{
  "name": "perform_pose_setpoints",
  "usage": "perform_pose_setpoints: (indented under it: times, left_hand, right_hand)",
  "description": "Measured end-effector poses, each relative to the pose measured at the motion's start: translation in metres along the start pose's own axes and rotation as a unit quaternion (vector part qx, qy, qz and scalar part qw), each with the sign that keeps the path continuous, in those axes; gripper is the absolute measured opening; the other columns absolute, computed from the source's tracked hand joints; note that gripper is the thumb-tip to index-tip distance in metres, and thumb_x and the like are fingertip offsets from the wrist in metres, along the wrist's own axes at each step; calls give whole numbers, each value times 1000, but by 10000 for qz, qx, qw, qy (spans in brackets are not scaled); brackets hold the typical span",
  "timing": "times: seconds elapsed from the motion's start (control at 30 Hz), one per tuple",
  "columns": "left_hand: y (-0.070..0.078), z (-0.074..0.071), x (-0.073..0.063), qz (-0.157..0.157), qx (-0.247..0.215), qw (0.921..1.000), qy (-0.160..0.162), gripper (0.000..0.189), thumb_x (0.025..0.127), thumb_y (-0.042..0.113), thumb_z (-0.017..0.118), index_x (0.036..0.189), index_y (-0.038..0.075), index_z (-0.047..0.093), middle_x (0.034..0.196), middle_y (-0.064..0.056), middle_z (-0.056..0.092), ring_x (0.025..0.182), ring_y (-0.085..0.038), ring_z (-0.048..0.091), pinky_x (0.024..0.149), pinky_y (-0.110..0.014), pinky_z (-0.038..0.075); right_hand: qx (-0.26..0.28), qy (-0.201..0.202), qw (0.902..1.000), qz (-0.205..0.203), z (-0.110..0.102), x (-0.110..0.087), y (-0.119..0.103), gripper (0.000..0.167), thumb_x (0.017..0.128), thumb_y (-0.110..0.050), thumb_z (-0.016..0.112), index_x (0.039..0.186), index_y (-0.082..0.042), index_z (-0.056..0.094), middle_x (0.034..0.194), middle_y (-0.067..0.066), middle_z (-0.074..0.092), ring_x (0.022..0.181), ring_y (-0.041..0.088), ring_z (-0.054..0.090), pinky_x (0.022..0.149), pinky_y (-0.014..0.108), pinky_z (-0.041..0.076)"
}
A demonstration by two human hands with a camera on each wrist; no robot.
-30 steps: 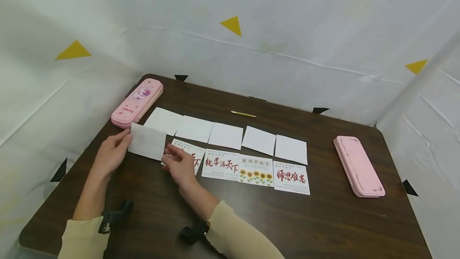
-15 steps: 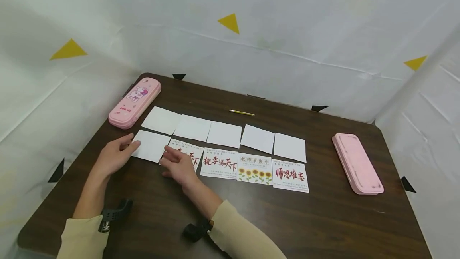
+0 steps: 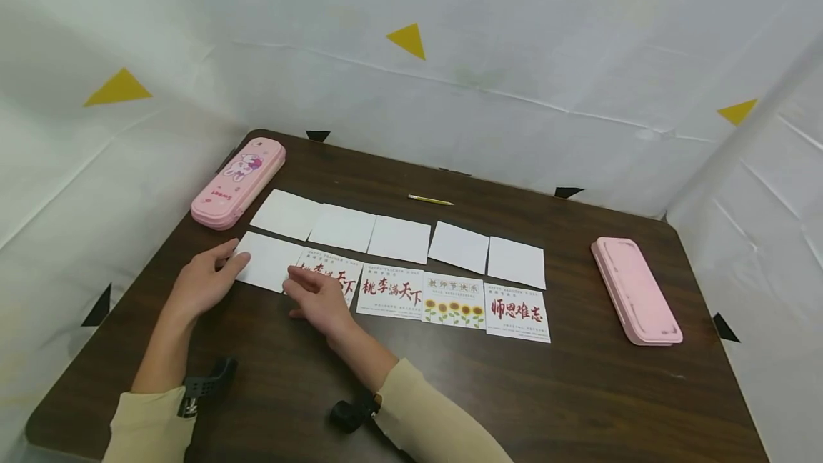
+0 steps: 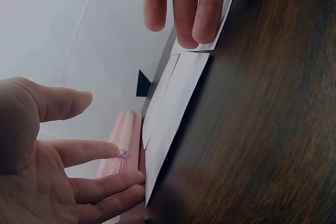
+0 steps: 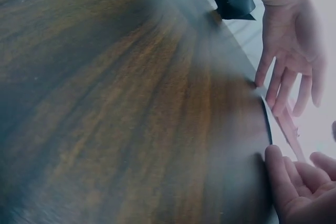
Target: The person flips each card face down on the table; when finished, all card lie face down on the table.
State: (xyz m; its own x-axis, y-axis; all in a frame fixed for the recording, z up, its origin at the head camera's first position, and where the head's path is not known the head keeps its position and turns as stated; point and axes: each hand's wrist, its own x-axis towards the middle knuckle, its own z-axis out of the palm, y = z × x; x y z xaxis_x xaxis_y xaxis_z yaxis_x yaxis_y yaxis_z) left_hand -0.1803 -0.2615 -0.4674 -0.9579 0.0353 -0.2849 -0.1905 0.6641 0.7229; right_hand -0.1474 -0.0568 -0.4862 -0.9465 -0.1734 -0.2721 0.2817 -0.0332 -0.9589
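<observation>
- Your left hand (image 3: 208, 281) rests at the left edge of the near blank card (image 3: 266, 257), fingers stretched out, thumb held apart, gripping nothing.
- The pink bunny pencil case (image 3: 236, 184) lies beyond the near blank card and slightly to its left, lid up, with the word "Sweet" on it.
- The near blank card itself lies on the dark table (image 3: 579, 406) between your two hands, at the left end of the near row.
- Five far blank cards (image 3: 400, 240) form a row that starts just beyond the near blank card and runs rightward.
- Your right hand (image 3: 321, 304) is at the right end of the near blank card, fingers relaxed and gripping nothing; your own hand hides the spot, so I cannot tell whether its fingertips touch the card.
- Two red-lettered cards (image 3: 388, 291) come next to the right of the near blank card, the first partly behind your right hand.
- The yellow pencil (image 3: 431, 200) lies beyond and to the right of the near blank card.
- The sunflower card (image 3: 454, 302) is farther right of it, in the same row.
- One more red-lettered card (image 3: 517, 314) sits rightmost in that row.
- The plain pink case (image 3: 638, 291) lies well apart, far to the near blank card's right.
</observation>
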Motion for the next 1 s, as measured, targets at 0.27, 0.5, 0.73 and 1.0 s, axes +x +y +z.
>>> perform_pose_setpoints:
  times: [0.27, 0.5, 0.73, 1.0]
  left_hand:
    - [3, 0, -10, 237, -152, 9985, 480, 68, 102, 46, 42, 151, 0, 33, 146, -33, 38, 131, -51, 36, 99, -70, 30]
    - [26, 19, -32, 774, -354, 9953, 466, 56, 103, 40, 45, 143, 2, 48, 136, -27, 53, 119, -42, 50, 94, -60, 41]
    - [39, 41, -34, 1028, -261, 9944, -31, 47, 102, 32, 50, 136, 1, 56, 127, -22, 61, 106, -34, 60, 87, -49, 49]
    - [39, 49, -33, 935, -19, 9956, 28, 48, 102, 32, 51, 137, 0, 56, 124, -23, 63, 114, -38, 59, 93, -56, 44]
  right_hand:
    - [485, 55, 9984, -288, -14, -8, 0, 35, 93, -18, 68, 124, -1, 67, 121, 11, 68, 104, 15, 66, 73, 38, 59]
    - [9, 620, 9979, -195, -59, -23, -14, 33, 94, -11, 65, 123, 5, 65, 116, 19, 68, 101, 31, 68, 68, 38, 59]
    - [-257, 763, 9967, 29, -85, -29, -15, 32, 94, -10, 63, 122, 6, 65, 108, 23, 69, 95, 35, 70, 68, 40, 59]
    - [-328, 676, 9971, 79, -90, -30, -12, 33, 92, -8, 63, 120, 8, 65, 107, 24, 70, 93, 36, 70, 65, 37, 59]
